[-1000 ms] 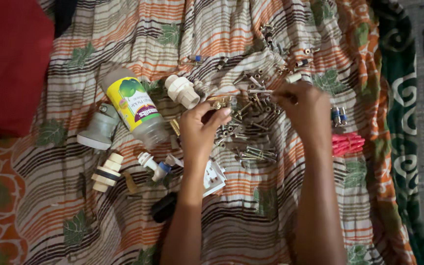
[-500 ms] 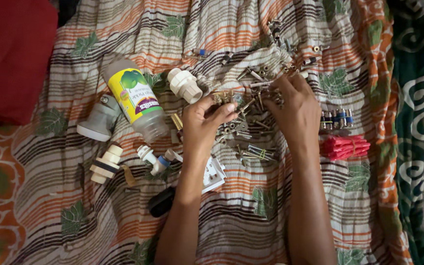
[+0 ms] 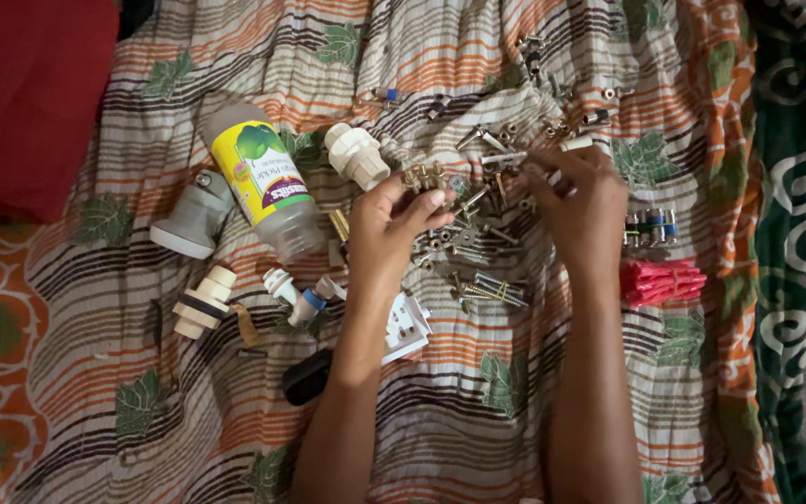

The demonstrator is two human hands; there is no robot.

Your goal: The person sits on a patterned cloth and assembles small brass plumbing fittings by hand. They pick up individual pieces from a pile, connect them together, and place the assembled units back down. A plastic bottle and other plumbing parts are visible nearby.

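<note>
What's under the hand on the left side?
Under the left hand lie loose metal screws and bolts on the striped cloth. A white switch plate sticks out beneath the wrist. Whatever lies directly under the palm is covered.

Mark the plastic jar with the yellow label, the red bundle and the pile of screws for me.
plastic jar (image 3: pixel 263 191): head view, on its yellow label.
red bundle (image 3: pixel 662 280): head view, middle of the bundle.
pile of screws (image 3: pixel 473 247): head view, loose screws between the two hands.
</note>
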